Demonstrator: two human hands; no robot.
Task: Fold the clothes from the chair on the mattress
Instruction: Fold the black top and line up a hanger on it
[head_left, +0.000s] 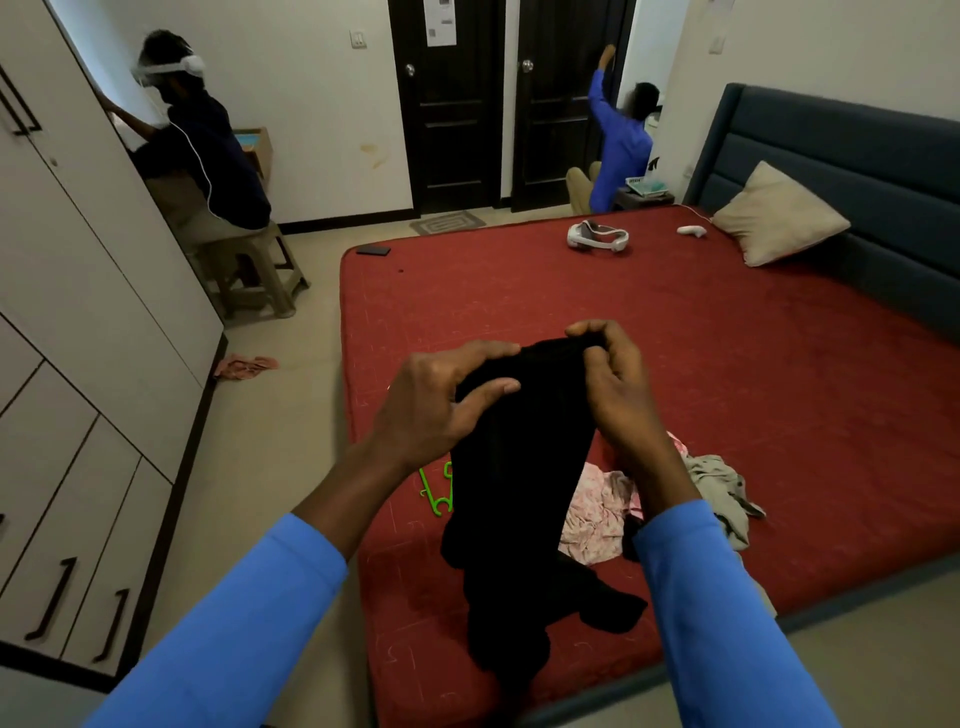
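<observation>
Black garment (519, 467) mid-frame, left hand (441, 402) and right hand (615, 387) both pinching its top edge, lining it up I guess; next probably lay it flat on the mattress (727, 374).

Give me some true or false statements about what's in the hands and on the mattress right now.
1. The left hand and right hand both hold the black garment. True.
2. The hanger lies on the floor. False: it lies on the mattress.
3. A pink garment lies on the mattress. True.
4. The pillow sits on a stool. False: it leans against the headboard.
</observation>
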